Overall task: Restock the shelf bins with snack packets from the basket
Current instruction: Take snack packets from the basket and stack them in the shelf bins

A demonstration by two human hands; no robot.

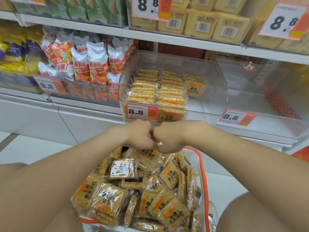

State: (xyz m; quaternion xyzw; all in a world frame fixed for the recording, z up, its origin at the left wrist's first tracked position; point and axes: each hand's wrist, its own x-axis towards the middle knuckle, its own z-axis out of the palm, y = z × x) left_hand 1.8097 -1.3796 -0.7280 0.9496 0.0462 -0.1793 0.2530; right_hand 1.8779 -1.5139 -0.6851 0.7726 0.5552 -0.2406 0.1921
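Note:
A clear basket with orange trim point(203, 173) sits low in front of me, piled with several golden rice-cracker packets point(168, 208). My left hand point(139, 134) and my right hand point(170, 137) meet knuckle to knuckle above the far end of the pile. Both have curled fingers that pinch the top edge of one packet point(147, 156), which hangs below them. Just beyond the hands stands a clear shelf bin point(217, 91) with rows of the same packets point(150, 91) on its left and middle; its right part is bare.
Left of that bin, another bin holds red-and-white snack bags point(93, 64). To the right is a clear bin point(267, 97) with an 8.8 price tag point(234, 117). The upper shelf carries yellow packs point(200, 22) and green packs point(80, 9). White floor tiles lie at the left.

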